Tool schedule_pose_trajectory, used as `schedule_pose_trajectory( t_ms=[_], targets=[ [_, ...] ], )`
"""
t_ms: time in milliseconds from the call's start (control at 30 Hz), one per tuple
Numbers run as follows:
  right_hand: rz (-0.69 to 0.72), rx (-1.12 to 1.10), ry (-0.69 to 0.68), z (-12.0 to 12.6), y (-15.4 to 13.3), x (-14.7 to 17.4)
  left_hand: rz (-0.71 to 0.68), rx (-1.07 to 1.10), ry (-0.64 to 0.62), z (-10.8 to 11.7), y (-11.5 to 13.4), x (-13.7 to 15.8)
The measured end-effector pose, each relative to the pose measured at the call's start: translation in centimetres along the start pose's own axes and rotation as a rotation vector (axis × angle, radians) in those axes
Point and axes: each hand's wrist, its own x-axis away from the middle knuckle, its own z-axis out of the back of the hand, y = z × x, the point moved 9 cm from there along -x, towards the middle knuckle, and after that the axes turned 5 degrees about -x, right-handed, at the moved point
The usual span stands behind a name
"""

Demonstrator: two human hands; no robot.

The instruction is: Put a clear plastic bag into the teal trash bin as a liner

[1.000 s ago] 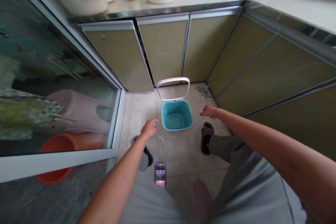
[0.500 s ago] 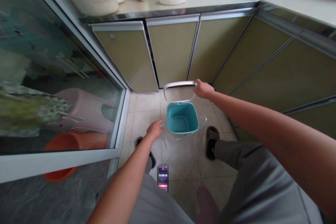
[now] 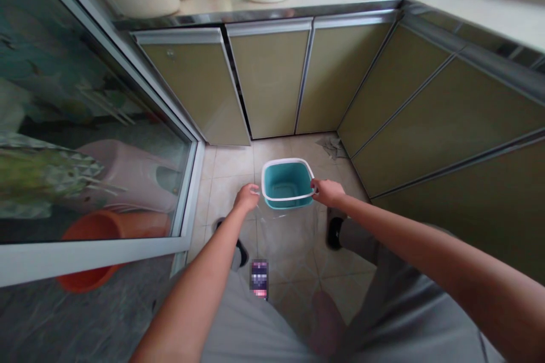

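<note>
A teal trash bin (image 3: pixel 286 173) stands on the tiled floor between my feet, its mouth facing up. The white rim ring (image 3: pixel 288 199) lies over the mouth, with its near edge a little off the bin's near rim. My right hand (image 3: pixel 327 191) is closed on the ring's right side. Thin clear plastic bag film (image 3: pixel 289 229) hangs around the near side of the bin, hard to make out against the tiles. At the bin's left, my left hand (image 3: pixel 247 197) is pinched, apparently on the film's edge.
Cabinets (image 3: pixel 268 79) line the back and right, one door slightly ajar. A glass sliding door (image 3: pixel 106 125) stands left, an orange bucket (image 3: pixel 91 227) behind it. Near my feet lies a pixelated dark object (image 3: pixel 259 279). A crumpled grey piece (image 3: pixel 332 146) sits in the floor corner.
My right hand has swung the white ring down from its raised position onto the bin's mouth. My left hand stays beside the bin. The view has shifted slightly.
</note>
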Motion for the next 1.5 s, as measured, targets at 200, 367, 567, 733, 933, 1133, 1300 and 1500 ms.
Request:
schedule_pose_trajectory(
  t_ms=[200, 367, 567, 733, 933, 1133, 1300, 1500],
  targets=[
    [-0.145, -0.192, -0.112, -5.5, 3.2, -0.1, 0.03, 0.055, 0.019, -0.2, 0.7, -0.2],
    [-0.173, -0.164, -0.137, -5.8, 7.5, 0.3, 0.054, 0.12, 0.029, 0.2, 1.8, -0.1],
    [-0.184, -0.089, -0.102, -2.5, 9.4, 1.2, 0.0, 0.052, 0.077, 1.3, 3.8, 1.1],
    [-0.014, -0.098, -0.093, 1.1, 6.4, 5.5, -0.235, -0.127, 0.186, 3.5, 7.5, 5.1],
    [0.182, -0.485, -0.236, 1.6, 3.3, 12.8, -0.479, -0.094, -0.264, 0.6, 8.9, 12.1],
    [0.166, -0.194, -0.142, 1.5, 2.0, 12.9, -0.43, -0.278, -0.336, -2.0, 5.3, 13.3],
    [0.203, -0.234, -0.147, 1.7, 0.4, 12.1, -0.402, -0.243, -0.257, -1.4, 5.0, 11.4],
    [0.257, -0.895, 0.058, 10.8, -0.6, 10.8, -0.463, 0.208, -0.121, 8.7, 14.6, 14.4]
  ],
)
